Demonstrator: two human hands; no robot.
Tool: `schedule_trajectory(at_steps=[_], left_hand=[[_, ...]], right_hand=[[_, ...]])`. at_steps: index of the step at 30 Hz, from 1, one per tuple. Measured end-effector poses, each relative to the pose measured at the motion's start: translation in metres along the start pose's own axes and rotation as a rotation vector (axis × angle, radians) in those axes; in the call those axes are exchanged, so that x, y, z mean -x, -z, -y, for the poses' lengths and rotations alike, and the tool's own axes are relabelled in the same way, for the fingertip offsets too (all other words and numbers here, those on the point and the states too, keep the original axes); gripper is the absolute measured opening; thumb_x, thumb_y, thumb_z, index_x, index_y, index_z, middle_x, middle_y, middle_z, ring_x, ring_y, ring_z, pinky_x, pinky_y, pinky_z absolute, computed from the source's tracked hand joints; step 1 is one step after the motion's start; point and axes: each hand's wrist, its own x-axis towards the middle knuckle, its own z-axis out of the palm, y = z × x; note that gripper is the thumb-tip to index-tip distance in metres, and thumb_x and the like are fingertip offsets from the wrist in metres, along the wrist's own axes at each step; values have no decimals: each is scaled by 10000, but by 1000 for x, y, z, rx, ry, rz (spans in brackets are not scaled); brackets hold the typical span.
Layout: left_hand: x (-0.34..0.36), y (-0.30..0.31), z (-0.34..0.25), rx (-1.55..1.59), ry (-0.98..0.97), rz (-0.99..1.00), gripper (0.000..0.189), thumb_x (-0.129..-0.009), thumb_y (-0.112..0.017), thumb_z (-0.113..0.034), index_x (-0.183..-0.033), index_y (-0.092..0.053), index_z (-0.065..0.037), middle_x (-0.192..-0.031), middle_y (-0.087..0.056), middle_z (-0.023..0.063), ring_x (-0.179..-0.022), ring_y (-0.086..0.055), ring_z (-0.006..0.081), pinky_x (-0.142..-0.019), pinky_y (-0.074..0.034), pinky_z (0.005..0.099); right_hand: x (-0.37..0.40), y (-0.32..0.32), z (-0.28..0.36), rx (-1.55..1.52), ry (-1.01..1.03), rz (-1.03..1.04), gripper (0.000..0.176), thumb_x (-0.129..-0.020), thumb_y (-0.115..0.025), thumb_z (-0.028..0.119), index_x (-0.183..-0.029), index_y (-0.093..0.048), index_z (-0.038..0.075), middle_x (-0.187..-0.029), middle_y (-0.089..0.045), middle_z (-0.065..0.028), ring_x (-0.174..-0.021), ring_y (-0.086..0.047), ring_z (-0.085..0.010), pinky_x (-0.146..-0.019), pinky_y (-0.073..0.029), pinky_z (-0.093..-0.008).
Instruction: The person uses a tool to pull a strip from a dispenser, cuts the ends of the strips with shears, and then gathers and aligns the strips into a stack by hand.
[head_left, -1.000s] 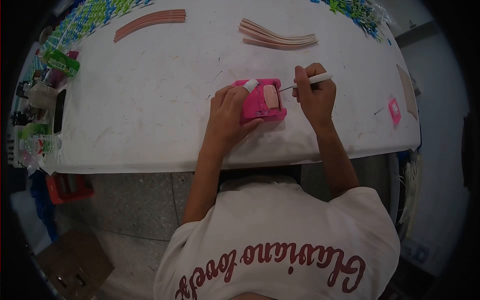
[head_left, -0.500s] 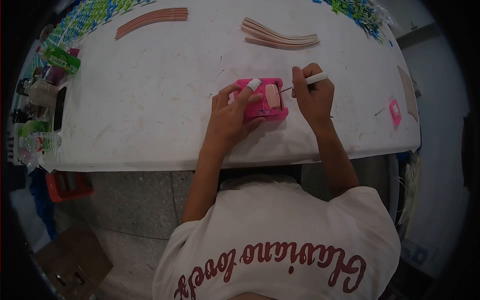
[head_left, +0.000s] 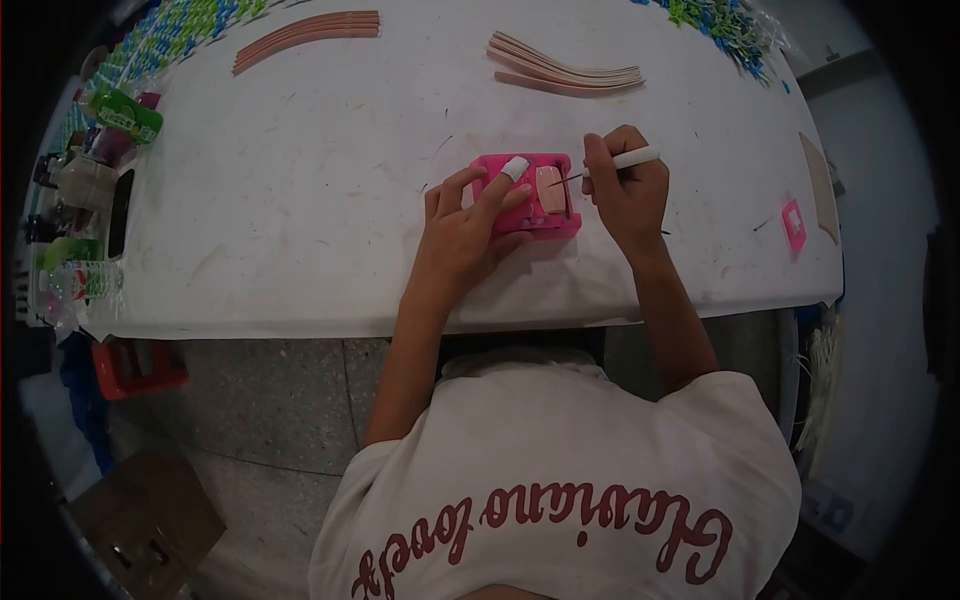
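A pink block-like mould lies on the white table in front of me, with a peach-coloured, slightly curved piece in its right part. My left hand grips the mould from the left, fingers over its top and thumb along the near side. White wrapping covers the tip of one finger. In my right hand is a white-handled needle tool, pinched like a pen. Its thin metal shaft points left, the tip over the peach piece; whether it touches is too small to tell.
Peach strips lie in a right bundle and a left bundle at the back. A small pink piece rests at the right. Bottles, a green one among them, and a dark phone-like slab line the left edge.
The needle tool's tip has moved slightly left, from the peach piece's right edge toward its middle. My left hand keeps its place on the mould.
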Motion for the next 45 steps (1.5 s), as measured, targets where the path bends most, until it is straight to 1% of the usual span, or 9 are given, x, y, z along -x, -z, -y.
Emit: schedule_trajectory(at_steps=[12, 17, 21, 26, 29, 32, 35, 39, 45], left_hand=[[0, 0, 0, -4, -1, 12, 718, -739, -834, -291, -1362, -509, -146, -1196, -695, -54, -1284, -464, 258, -1063, -325, 418], [0, 1, -1, -25, -9, 8, 762, -738, -836, -298, -1389, -472, -144, -1204, -692, -58, -1280, -466, 248, -1066, -326, 413], [0, -1, 0, -2, 14, 19, 817, -717, -857, -262, -1411, -444, -138, -1200, -690, -63, -1289, -452, 268, -1064, -350, 431], [-4, -2, 2, 137, 16, -83, 941, -629, -898, -217, -1422, -401, -117, -1424, -507, 89, -1305, -435, 341, -1062, -346, 456], [-4, -5, 9, 193, 62, -81, 984, -606, -907, -219, -1424, -378, -85, -1504, -386, 151, -1328, -415, 380, -1088, -324, 468], [-3, -6, 8, 223, 190, 2, 1014, -604, -907, -233, -1437, -350, -82, -1489, -407, 145, -1342, -414, 368, -1090, -316, 471], [-3, -2, 6, 174, 194, 31, 1006, -612, -905, -249, -1434, -352, -78, -1487, -414, 141, -1344, -423, 341, -1093, -309, 466], [-3, -3, 5, 215, 218, 21, 995, -617, -902, -260, -1432, -362, -80, -1482, -421, 137, -1343, -430, 322, -1096, -304, 456], [-5, -3, 9, 138, 111, 8, 807, -634, -891, -261, -1339, -522, -122, -1473, -438, 160, -1314, -462, 329, -1088, -331, 458]], right_hand=[[0, 3, -1, 13, -42, 46, 243, -970, -626, 124, -759, -535, 45, -604, -555, -6, -489, -536, -52, -422, -407, -212], [2, 1, -4, 94, 37, 17, 249, -970, -629, 129, -757, -530, 45, -602, -547, -5, -489, -532, -53, -422, -407, -214], [2, 0, 3, 23, -53, 34, 252, -973, -623, 132, -756, -528, 45, -598, -544, -2, -485, -529, -53, -420, -405, -217], [0, 9, -2, 187, 115, -20, 260, -975, -621, 141, -754, -521, 48, -593, -541, 0, -486, -531, -53, -417, -400, -217], [1, 7, 8, -6, -85, 6, 263, -976, -619, 144, -752, -514, 52, -592, -541, 2, -489, -535, -52, -417, -402, -218], [0, 7, 3, -32, -159, 11, 263, -979, -613, 146, -752, -513, 57, -594, -543, 2, -489, -538, -53, -417, -404, -218], [-2, 9, -1, 164, 42, -28, 256, -980, -610, 149, -761, -515, 59, -596, -543, 0, -490, -537, -52, -416, -401, -217], [0, 6, 6, -32, -130, 7, 258, -979, -611, 155, -760, -520, 56, -595, -538, 0, -488, -530, -49, -418, -396, -216], [-1, 8, 7, 51, -63, -20, 244, -977, -618, 158, -773, -536, 52, -601, -551, -3, -490, -538, -49, -417, -394, -207]])
